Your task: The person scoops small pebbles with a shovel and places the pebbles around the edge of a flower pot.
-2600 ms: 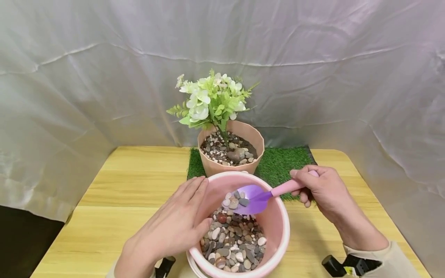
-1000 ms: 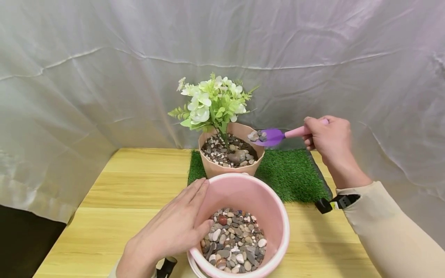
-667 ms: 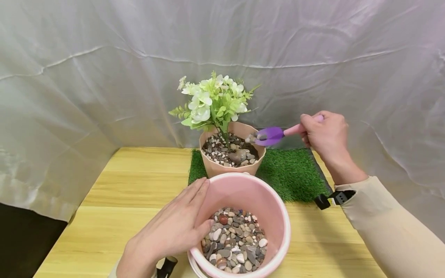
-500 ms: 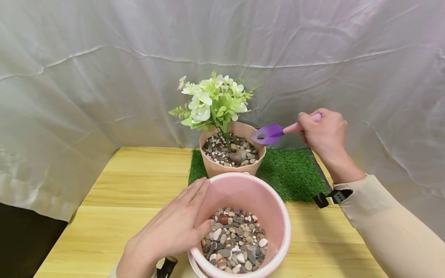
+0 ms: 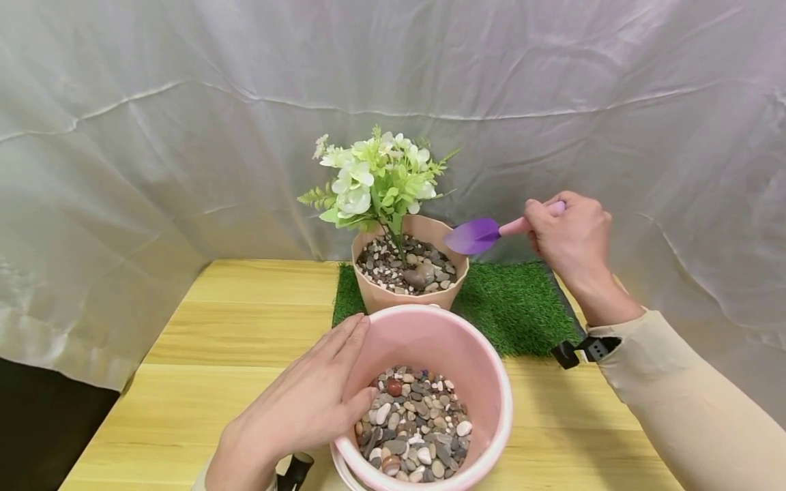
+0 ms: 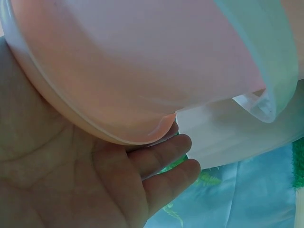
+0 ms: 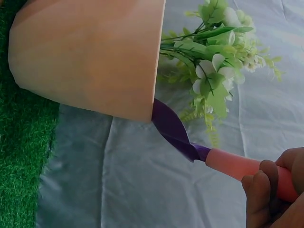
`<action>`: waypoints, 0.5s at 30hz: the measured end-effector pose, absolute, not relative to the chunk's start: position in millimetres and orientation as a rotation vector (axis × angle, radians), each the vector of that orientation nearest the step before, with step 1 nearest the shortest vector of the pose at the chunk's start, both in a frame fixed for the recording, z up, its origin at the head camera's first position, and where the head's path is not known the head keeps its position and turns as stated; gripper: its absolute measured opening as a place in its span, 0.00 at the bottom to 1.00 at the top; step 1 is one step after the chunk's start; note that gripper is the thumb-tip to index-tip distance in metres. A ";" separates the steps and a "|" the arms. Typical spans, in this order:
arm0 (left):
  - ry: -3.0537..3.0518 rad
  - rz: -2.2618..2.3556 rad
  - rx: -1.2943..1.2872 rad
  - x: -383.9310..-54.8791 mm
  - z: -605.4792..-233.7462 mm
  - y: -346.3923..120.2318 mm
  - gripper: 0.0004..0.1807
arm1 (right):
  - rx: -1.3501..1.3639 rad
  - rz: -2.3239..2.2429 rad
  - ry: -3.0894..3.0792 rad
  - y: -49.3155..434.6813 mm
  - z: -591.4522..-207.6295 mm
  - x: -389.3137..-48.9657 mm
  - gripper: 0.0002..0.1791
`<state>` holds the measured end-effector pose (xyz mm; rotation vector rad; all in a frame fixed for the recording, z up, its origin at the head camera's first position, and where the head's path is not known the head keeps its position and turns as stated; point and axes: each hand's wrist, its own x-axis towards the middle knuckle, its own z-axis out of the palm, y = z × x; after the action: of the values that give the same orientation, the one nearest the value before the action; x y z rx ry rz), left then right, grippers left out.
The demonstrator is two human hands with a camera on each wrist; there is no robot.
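Observation:
In my right hand [image 5: 577,235] I grip the pink handle of a small trowel [image 5: 474,236], its purple blade bare and tipped over the right rim of a flowerpot [image 5: 399,299]. The right wrist view shows the blade [image 7: 171,130] right at the pot's edge and my fingers curled round the handle. Inside the pot, pebbles [image 5: 424,273] lie around a plant with white flowers [image 5: 381,174]. My left hand [image 5: 301,389] rests on the left rim of a pink bucket [image 5: 485,382], fingers fairly straight. More pebbles [image 5: 417,429], one of them red, cover the bucket's bottom.
Under the pot lies a green turf mat [image 5: 516,307] on the wooden table [image 5: 245,320]. A silvery cloth [image 5: 552,136] hangs behind and at both sides. The bucket stands close in front of the pot.
The loaded trowel rose out of the bucket and went over to the pot's right rim. Its blade tipped, and the pebbles slid off into the pot. My left hand stayed on the bucket.

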<state>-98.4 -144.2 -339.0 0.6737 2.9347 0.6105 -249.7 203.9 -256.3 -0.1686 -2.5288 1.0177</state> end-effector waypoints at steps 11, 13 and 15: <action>2.922 0.633 0.667 -98.4 -338.7 -143.5 0.49 | -0.137 1.070 -2.495 199.8 -255.9 -242.0 0.20; 2.922 0.633 0.663 -98.3 -338.5 -143.4 0.49 | -0.125 1.096 -2.478 197.7 -254.8 -237.1 0.20; 2.923 0.632 0.658 -98.1 -338.3 -143.4 0.49 | -0.107 1.136 -2.462 195.4 -252.9 -229.4 0.19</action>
<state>-98.1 -143.4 -338.3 0.6576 2.9227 0.6316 -229.4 195.4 -252.9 -0.1072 -2.4620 1.1356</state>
